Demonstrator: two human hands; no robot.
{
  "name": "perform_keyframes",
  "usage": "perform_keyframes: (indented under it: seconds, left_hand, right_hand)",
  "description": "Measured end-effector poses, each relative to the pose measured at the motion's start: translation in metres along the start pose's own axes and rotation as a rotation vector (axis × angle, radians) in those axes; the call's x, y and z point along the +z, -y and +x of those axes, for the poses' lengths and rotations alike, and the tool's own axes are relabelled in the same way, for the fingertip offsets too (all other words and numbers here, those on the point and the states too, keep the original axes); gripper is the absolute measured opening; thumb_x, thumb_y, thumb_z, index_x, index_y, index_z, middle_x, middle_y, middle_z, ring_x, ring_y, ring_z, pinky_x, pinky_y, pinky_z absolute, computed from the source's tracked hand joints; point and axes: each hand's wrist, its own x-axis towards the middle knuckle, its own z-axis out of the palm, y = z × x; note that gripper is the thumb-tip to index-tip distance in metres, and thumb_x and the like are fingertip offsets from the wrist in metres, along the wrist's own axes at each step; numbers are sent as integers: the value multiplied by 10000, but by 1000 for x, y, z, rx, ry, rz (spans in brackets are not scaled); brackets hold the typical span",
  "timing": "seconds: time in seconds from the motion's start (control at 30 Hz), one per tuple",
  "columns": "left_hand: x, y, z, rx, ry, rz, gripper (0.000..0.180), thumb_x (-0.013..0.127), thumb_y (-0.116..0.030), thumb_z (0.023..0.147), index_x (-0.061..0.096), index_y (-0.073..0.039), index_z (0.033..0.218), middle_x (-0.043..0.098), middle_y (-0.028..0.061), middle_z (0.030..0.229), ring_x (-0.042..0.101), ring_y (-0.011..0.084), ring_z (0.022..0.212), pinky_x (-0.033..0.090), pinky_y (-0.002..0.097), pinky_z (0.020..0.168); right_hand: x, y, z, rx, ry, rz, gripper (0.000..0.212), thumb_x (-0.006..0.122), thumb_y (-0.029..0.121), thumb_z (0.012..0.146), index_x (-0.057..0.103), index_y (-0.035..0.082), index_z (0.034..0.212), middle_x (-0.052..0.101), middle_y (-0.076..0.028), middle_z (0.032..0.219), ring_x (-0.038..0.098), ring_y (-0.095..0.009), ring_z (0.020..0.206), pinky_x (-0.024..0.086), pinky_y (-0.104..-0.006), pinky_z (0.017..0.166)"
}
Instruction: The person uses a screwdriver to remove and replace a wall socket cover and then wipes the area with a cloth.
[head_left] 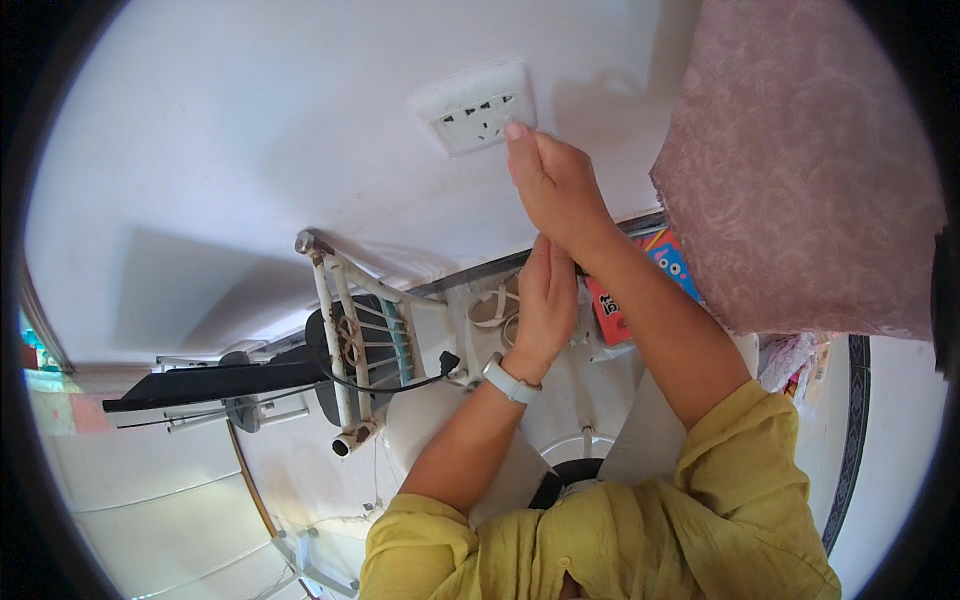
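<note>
A white wall socket (475,108) is set in the white wall straight ahead. My right hand (555,185) is raised flat, fingers together, with its fingertips at the socket's right edge. Only its back shows and nothing is seen in it. My left hand (545,300), with a white watch (510,380) on its wrist, lies flat just under my right wrist and touches it. A black cable with a plug (448,360) hangs over a white metal rack (345,340) to the left of my left hand.
A pink patterned cloth (800,170) hangs at the right. A red and blue package (650,275) sits behind my right forearm. Pale sandals (495,305) lie near the wall. A white rounded appliance top (580,420) is below my arms, with a black flat panel (210,385) at the left.
</note>
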Motion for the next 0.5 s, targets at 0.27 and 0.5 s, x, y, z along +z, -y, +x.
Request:
perform_keyframes:
  seconds: [0.27, 0.5]
  left_hand:
    - [0, -2, 2, 7, 9, 23, 327, 313, -217, 985, 474, 51, 1082, 553, 78, 864, 465, 122, 750, 406, 252, 689]
    - [1, -3, 2, 32, -27, 52, 334, 320, -227, 984, 477, 53, 1075, 559, 98, 846, 468, 131, 734, 408, 259, 679]
  right_hand:
    - [-1, 1, -1, -34, -5, 14, 418, 398, 303, 935, 505, -38, 719, 504, -224, 601, 487, -346, 548, 409, -409, 573]
    - [0, -1, 4, -86, -24, 28, 424, 401, 307, 935, 496, -38, 709, 496, -224, 598, 463, -334, 536, 406, -399, 568]
